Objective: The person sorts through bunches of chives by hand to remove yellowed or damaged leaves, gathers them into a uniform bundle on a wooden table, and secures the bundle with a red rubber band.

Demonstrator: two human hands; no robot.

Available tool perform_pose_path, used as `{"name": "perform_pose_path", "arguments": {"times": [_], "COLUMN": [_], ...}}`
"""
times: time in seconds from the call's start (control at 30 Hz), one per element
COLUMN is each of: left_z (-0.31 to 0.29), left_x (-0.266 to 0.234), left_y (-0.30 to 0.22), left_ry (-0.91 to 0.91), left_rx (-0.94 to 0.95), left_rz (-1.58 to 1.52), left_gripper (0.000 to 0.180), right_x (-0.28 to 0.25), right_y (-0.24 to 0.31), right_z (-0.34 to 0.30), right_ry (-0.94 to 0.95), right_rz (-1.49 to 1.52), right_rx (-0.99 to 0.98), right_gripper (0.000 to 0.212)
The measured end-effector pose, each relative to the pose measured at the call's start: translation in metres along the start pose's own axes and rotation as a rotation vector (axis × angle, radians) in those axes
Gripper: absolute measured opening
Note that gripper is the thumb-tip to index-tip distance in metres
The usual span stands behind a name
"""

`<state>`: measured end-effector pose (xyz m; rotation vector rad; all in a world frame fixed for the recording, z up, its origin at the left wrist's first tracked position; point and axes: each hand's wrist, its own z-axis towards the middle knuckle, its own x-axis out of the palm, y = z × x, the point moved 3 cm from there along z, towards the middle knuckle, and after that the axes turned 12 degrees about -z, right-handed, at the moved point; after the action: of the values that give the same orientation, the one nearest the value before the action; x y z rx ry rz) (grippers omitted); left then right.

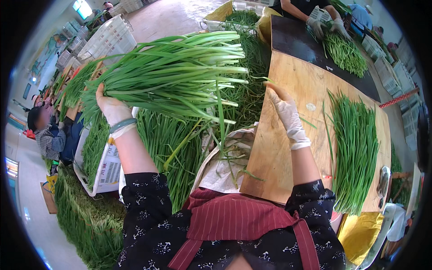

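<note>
My left hand (110, 104), in a pale thin glove, grips a large bunch of garlic chives (175, 74) held up in the air. Its green leaves hang toward the left and its whitish stem ends point right. Over the left edge of the wooden board (288, 117), my gloved right hand (282, 105) has its fingers drawn together, with a thin yellowish chive leaf (260, 78) at their tips. On the board's right side lies a neat pile of garlic chives (355, 153). A few loose leaves lie between that pile and my right hand.
Below the raised bunch are more chives (168, 144) and a white crate (105, 166). Loose leaf scraps (243, 90) heap left of the board. Across the dark board (297, 40), a co-worker's gloved hands (335, 29) handle greens. Another person (47, 130) sits at far left.
</note>
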<state>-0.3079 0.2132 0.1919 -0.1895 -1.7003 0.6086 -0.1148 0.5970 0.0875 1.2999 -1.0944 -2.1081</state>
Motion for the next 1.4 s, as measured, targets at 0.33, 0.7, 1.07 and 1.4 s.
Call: {"name": "perform_pose_path", "arguments": {"times": [0.33, 0.7, 1.07, 1.4], "left_z": [0.016, -0.018, 0.003, -0.023], "left_x": [0.0, 0.02, 0.024, 0.036], "left_y": [0.013, 0.012, 0.028, 0.011], "left_ry": [-0.004, 0.088, 0.005, 0.14], "left_rx": [-0.049, 0.134, 0.0, 0.222], "left_rz": [0.045, 0.227, 0.154, 0.281], "left_gripper": [0.033, 0.043, 0.029, 0.039], "right_x": [0.009, 0.053, 0.092, -0.118], "right_y": [0.123, 0.073, 0.085, 0.054], "right_z": [0.007, -0.06, -0.065, -0.066], "right_ry": [0.454, 0.604, 0.836, -0.399], "right_rz": [0.587, 0.611, 0.972, 0.765], "right_rx": [0.083, 0.316, 0.337, -0.237], "right_gripper": [0.018, 0.036, 0.028, 0.021]}}
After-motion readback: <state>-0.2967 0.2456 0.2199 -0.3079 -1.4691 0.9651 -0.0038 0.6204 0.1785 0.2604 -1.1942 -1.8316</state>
